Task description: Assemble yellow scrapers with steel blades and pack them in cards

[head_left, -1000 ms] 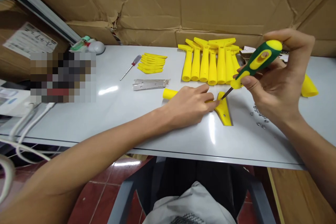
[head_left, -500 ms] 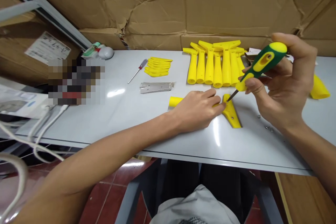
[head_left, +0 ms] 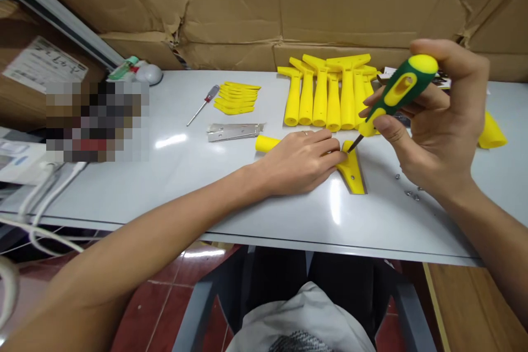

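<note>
My left hand [head_left: 303, 162] is closed over the handle of a yellow plastic scraper [head_left: 353, 171] and presses it on the table. The handle's round end shows left of my fingers. The scraper's wide head lies to their right, with a screw in it and a thin metal strip along its edge. In my right hand [head_left: 443, 115] is a green and yellow screwdriver [head_left: 402, 91], gripped between thumb and fingers. It slants down to the left, its tip at the upper part of the scraper's head. Several small screws [head_left: 409, 194] lie below my right hand.
Several yellow scraper handles [head_left: 319, 93] stand in a row at the back. Thin yellow pieces [head_left: 237, 98], a second screwdriver [head_left: 203, 105] and metal plates [head_left: 235, 132] lie left of them. Another yellow part [head_left: 493, 131] sits far right. Cardboard [head_left: 231, 5] lines the back.
The whole view has shifted, so things appear a little further left and higher. Both hands keep their hold, and the screwdriver's tip stays at the scraper's head.
</note>
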Motion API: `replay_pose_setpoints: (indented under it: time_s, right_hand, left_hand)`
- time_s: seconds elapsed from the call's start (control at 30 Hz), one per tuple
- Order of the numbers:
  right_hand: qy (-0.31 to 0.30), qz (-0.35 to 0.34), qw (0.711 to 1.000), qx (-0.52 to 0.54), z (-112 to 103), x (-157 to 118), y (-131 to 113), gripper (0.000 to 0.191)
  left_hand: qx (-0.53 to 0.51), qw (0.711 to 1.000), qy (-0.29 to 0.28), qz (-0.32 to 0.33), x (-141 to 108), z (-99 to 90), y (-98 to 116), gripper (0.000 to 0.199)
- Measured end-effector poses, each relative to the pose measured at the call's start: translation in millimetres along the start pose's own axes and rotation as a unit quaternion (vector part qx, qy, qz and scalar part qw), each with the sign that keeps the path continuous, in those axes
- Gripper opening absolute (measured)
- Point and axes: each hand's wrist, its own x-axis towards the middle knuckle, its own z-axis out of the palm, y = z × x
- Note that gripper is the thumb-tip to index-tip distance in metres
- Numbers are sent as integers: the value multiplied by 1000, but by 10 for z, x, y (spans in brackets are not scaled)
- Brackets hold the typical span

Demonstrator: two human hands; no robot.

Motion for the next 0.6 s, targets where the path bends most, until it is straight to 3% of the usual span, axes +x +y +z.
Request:
replay_pose_setpoints:
  time_s: [0.2,0.37,0.47,0.6]
  right_hand:
    - [42,5,998,-40,-29,44,10,58]
    - [46,14,997,-52,9,29,-28,59]
    - [56,36,996,-58,59,2,-98,49]
    - [57,78,992,-76,76,-40,-161,44]
  left_hand:
    - [5,1000,-25,-7,16,-14,26,27]
    - [4,997,-46,-69,19,-61,87,26]
    - [7,994,-56,-94,29,-77,124,26]
    - [-4,996,-54,-76,35,-68,112,27]
